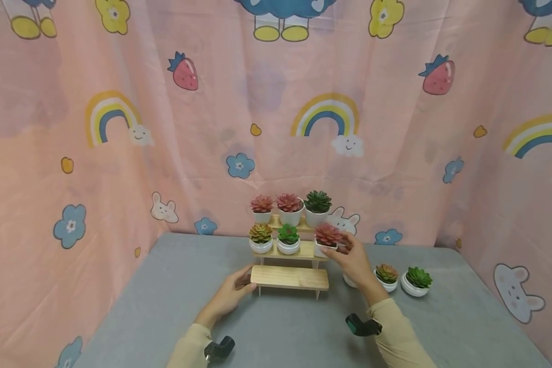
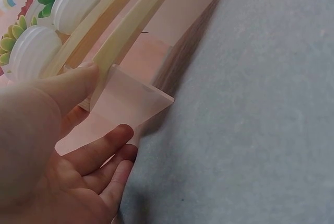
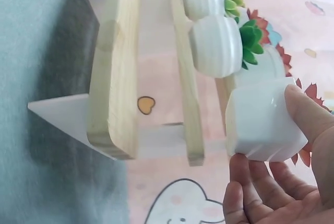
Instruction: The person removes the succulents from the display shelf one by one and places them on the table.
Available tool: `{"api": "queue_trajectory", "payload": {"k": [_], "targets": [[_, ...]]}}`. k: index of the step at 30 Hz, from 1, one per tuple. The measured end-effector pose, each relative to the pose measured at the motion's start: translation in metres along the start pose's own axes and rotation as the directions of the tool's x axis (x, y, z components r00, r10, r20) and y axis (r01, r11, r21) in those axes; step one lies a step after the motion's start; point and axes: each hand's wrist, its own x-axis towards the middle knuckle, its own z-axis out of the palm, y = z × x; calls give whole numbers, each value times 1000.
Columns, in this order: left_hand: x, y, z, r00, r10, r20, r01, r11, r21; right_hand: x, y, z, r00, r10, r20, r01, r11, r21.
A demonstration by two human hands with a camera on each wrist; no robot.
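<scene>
A three-tier wooden stand [image 1: 290,277] with pale, translucent supports [image 2: 133,96] stands on the table. My left hand [image 1: 231,292] holds the left end of its lowest board, thumb on the board's edge in the left wrist view. My right hand [image 1: 355,259] pinches a pink potted succulent [image 1: 327,233] by its white angular pot [image 3: 265,120], at the right end of the middle tier. Beside it on that tier sit a green succulent [image 1: 288,233] and a yellowish succulent [image 1: 260,232] in round white pots. The lowest board carries no pots.
Along the top tier stand two pink succulents [image 1: 261,203] and a dark green succulent [image 1: 318,201]. To the right, on the grey table [image 1: 165,306], are an orange-green succulent [image 1: 387,274], a green succulent [image 1: 418,277] and a white pot partly hidden by my right wrist. A pink patterned curtain [image 1: 211,128] hangs behind.
</scene>
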Motion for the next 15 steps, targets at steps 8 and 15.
{"api": "queue_trajectory", "payload": {"k": [8, 15], "targets": [[2, 1, 0, 1000, 3, 4, -3, 1000, 1, -16, -6, -13, 999, -45, 25, 46, 997, -57], [1, -2, -1, 1000, 6, 2, -6, 1000, 1, -32, -3, -20, 996, -82, 20, 84, 990, -110]]}}
